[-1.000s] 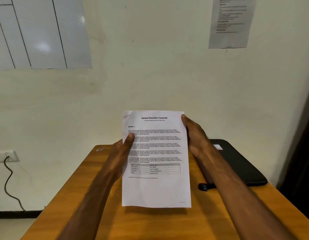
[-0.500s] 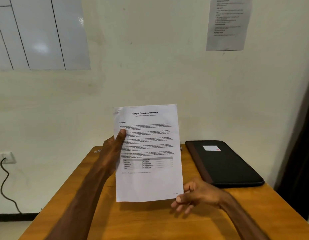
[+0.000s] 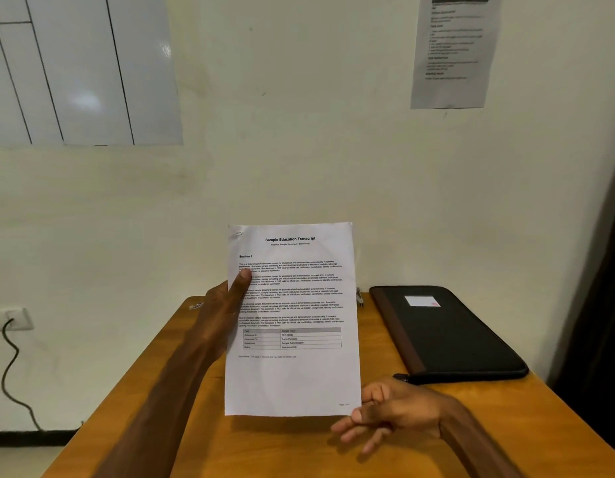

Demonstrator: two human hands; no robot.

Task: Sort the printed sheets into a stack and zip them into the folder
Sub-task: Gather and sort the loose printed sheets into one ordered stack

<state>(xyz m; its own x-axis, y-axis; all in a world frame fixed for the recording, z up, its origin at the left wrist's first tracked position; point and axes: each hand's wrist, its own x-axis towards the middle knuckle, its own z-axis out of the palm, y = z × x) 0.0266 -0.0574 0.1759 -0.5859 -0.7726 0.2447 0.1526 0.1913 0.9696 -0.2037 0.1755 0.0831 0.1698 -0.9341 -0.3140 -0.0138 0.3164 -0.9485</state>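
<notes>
The sheet (image 3: 292,319) you hold up reads "Sample Education Transcript" with "Section 1" beneath; its body text is too small. The wall notice (image 3: 451,50) seems printed, but is illegible.

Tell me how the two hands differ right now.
The left hand grips the printed sheets at their left edge, thumb across the text; the right hand holds nothing. The left hand is raised beside the page; the right hand is low by its bottom right corner, fingers loosely spread. Both are bare and over the wooden table.
</notes>
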